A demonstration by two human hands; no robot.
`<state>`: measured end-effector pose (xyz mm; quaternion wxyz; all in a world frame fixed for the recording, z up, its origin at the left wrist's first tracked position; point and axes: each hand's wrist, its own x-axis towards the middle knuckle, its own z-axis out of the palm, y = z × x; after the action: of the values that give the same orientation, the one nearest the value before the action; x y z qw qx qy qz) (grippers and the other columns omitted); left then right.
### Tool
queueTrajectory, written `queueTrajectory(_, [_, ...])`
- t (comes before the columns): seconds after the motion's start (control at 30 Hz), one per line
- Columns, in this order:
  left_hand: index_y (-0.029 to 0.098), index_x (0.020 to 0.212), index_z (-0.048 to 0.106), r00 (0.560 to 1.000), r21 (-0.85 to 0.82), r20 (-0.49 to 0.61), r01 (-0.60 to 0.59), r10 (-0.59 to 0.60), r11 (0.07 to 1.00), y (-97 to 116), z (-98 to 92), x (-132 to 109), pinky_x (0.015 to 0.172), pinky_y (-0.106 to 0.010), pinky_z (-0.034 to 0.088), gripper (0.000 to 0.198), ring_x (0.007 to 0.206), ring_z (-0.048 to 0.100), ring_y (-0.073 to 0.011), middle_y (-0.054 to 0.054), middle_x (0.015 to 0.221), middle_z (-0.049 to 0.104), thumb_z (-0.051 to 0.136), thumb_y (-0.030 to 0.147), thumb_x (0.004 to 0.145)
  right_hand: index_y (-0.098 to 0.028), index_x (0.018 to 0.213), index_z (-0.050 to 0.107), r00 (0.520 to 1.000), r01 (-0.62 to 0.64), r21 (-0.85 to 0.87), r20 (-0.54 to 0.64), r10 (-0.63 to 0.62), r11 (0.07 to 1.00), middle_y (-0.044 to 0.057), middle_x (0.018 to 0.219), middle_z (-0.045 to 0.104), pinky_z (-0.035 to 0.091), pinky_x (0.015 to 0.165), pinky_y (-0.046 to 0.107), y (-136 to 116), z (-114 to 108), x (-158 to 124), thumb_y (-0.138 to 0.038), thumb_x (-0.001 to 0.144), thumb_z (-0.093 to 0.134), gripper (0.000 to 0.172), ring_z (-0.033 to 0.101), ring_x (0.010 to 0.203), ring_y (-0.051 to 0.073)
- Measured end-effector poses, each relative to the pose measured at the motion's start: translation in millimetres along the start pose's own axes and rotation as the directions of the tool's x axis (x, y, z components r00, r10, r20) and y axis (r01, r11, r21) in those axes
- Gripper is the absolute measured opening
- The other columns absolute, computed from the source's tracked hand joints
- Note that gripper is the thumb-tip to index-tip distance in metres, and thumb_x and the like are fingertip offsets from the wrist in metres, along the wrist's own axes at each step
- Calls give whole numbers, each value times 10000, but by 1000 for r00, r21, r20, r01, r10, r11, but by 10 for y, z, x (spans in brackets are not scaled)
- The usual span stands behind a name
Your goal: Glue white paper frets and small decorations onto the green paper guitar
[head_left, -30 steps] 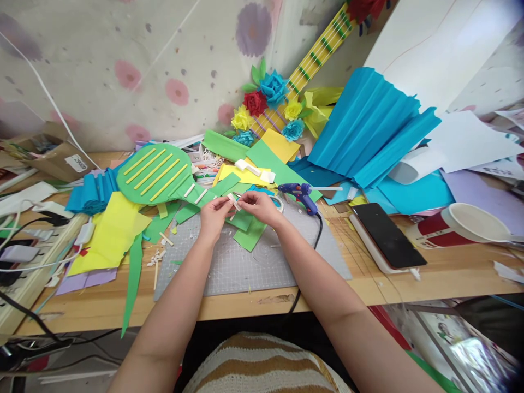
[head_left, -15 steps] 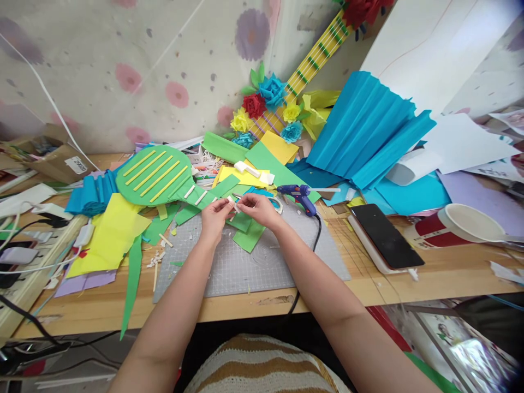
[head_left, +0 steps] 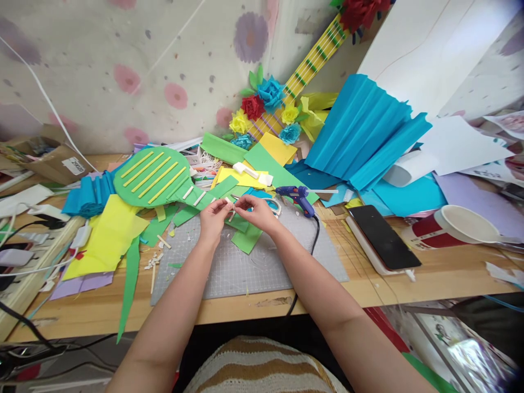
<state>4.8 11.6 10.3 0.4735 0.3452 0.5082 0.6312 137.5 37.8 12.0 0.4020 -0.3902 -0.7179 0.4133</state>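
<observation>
Over the grey cutting mat [head_left: 262, 273], my left hand [head_left: 215, 220] pinches a small white strip [head_left: 230, 202] between thumb and fingertips. My right hand [head_left: 258, 214] is closed at the same strip, its fingertips almost meeting those of the left; the fingers partly hide the piece. Just left of the hands lies a green lute-shaped paper piece [head_left: 130, 176] with yellow strips across its round body and short white strips on its neck. Scissors [head_left: 275, 206] lie partly behind my right hand. Cut green paper pieces [head_left: 246, 240] rest under and below the fingers.
A purple glue gun [head_left: 301, 201] lies right of my hands, its black cord running off the front edge. Farther right are a phone [head_left: 383, 236] and a paper cup [head_left: 454, 228]. Blue crepe paper [head_left: 364, 125] and a yellow flowered paper instrument [head_left: 305, 71] stand behind.
My fingertips have drawn closer together around the white strip, and its angle has shifted slightly. The whole view has moved a little; the things on the table stay put.
</observation>
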Motion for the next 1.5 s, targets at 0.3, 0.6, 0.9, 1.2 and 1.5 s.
queueTrajectory(0.3, [163, 745, 672, 998, -17, 9, -63, 63, 998, 20, 20, -25, 670, -271, 487, 309, 691, 604, -134, -14, 753, 671, 781, 328, 508, -186, 666, 542, 999, -32, -176, -35, 26, 984, 5, 677, 590, 385, 593, 237, -23, 30, -15, -347, 751, 571, 184, 505, 614, 113])
queueTrajectory(0.6, [164, 825, 718, 996, 18, 65, -54, 53, 998, 6, -22, -18, 796, -337, 497, 312, 794, 652, -189, -61, 817, 714, 757, 336, 568, -184, 639, 569, 998, -57, -224, -52, 47, 973, 5, 659, 604, 355, 568, 237, -21, 4, -28, -364, 741, 596, 209, 508, 598, 118])
queueTrajectory(0.9, [143, 716, 696, 996, -5, 94, 6, -6, 1000, 85, 8, -58, 732, -299, 492, 303, 693, 636, -157, -64, 778, 714, 777, 362, 523, -164, 648, 598, 999, -30, -264, -45, 19, 964, 17, 684, 638, 351, 566, 219, -32, -16, -30, -384, 761, 594, 247, 522, 605, 108])
queueTrajectory(1.2, [141, 656, 674, 997, -10, 10, -75, 75, 997, -6, -53, 30, 718, -289, 492, 247, 698, 651, -166, -37, 682, 697, 787, 308, 513, -162, 715, 634, 1000, 21, -224, -18, -25, 974, 29, 725, 654, 391, 604, 226, -33, 8, -42, -361, 777, 578, 216, 549, 644, 119])
queueTrajectory(1.5, [146, 884, 682, 997, -89, 78, 4, 3, 996, 96, -8, -31, 820, -336, 499, 435, 859, 663, -201, -80, 879, 717, 806, 283, 489, -163, 701, 619, 998, -5, -245, -57, -9, 970, 20, 715, 638, 392, 610, 224, -37, 7, -35, -355, 772, 584, 208, 545, 646, 111])
